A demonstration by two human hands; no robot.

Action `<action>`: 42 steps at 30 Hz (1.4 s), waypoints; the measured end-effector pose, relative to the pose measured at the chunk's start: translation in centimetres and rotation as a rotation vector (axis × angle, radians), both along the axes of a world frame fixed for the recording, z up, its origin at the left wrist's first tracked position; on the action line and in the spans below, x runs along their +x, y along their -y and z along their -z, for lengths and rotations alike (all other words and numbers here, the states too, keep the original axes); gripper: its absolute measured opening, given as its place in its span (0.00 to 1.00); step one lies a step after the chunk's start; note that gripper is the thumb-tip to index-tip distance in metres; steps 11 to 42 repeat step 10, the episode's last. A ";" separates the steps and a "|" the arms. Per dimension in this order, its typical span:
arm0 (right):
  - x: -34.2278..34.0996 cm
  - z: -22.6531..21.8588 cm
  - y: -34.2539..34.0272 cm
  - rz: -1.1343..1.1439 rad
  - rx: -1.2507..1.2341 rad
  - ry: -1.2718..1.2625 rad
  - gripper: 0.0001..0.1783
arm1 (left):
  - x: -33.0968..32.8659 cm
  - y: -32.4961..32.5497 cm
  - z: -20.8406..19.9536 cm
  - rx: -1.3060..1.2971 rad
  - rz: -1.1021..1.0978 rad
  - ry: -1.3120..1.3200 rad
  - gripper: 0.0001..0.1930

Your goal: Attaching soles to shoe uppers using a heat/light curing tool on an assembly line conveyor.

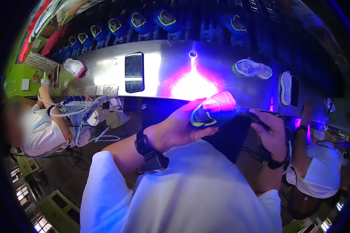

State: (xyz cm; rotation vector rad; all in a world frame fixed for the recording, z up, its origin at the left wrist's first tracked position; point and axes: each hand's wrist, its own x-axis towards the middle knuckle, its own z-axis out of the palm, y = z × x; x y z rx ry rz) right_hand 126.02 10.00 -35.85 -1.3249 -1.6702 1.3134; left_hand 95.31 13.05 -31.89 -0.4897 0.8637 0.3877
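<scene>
My left hand point(173, 126) is wrapped round a shoe point(218, 104) in front of my chest, at the near edge of the bench. The shoe is dark, with yellow-green trim at its opening, and bright pink light falls on its toe end. My right hand point(272, 130) is closed round a slim dark-handled tool point(248, 112). The tool's tip is close to the toe end of the shoe; I cannot tell whether they touch, nor what kind of tool it is.
On the metal bench point(105, 58) lie a phone point(134, 72), a glowing lamp point(193, 54) and pale soles point(254, 69). Several shoes point(139, 20) line a dark rack or conveyor behind it. Co-workers sit at left point(46, 128) and right point(319, 167); cables and tubs point(114, 119) crowd the left.
</scene>
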 end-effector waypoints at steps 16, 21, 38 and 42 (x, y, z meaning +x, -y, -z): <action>-2.4 3.5 2.6 0.119 0.068 -0.100 0.22 | 0.2 0.8 1.5 -0.278 -0.183 0.392 0.33; -2.4 3.5 2.6 0.119 0.068 -0.100 0.22 | 0.2 0.8 1.5 -0.278 -0.183 0.392 0.33; -2.4 3.5 2.6 0.119 0.068 -0.100 0.22 | 0.2 0.8 1.5 -0.278 -0.183 0.392 0.33; -2.4 3.5 2.6 0.119 0.068 -0.100 0.22 | 0.2 0.8 1.5 -0.278 -0.183 0.392 0.33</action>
